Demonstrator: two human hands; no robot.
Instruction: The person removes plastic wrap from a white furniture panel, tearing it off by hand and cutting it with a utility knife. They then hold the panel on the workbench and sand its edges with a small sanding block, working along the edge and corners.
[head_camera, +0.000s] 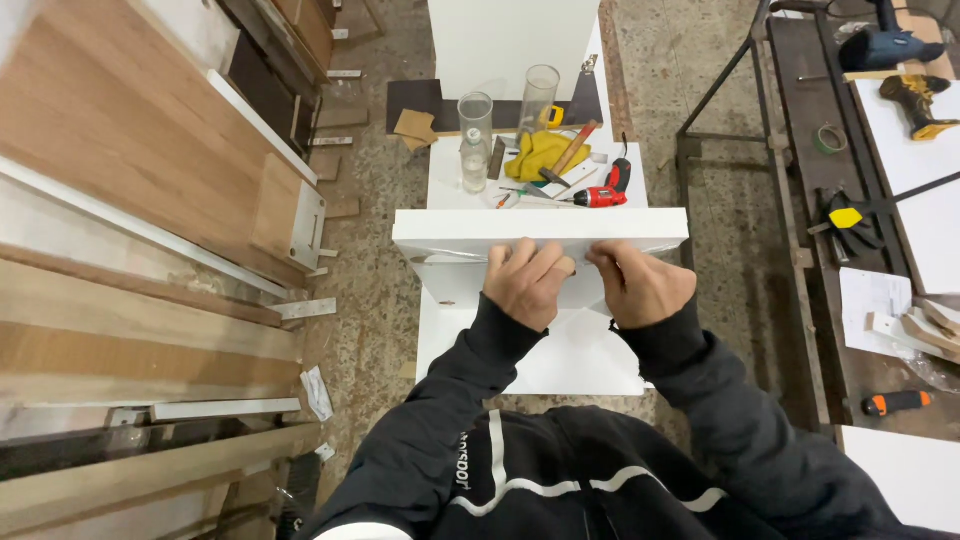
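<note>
A white board panel (450, 228) stands on edge across a white cabinet piece (560, 365) in front of me. My left hand (528, 283) and my right hand (640, 285) both press against its near face, fingers curled at the top edge. They seem to pinch a thin clear film (585, 262) there. Black sleeves cover both arms.
Beyond the panel a white surface (450, 190) carries a red drill (608, 190), a hammer (568, 155) on a yellow cloth (535, 152), two clear cylinders (476, 120) and a small bottle (473, 165). Wood boards (120, 140) lie left; a metal bench (800, 120) with tools stands right.
</note>
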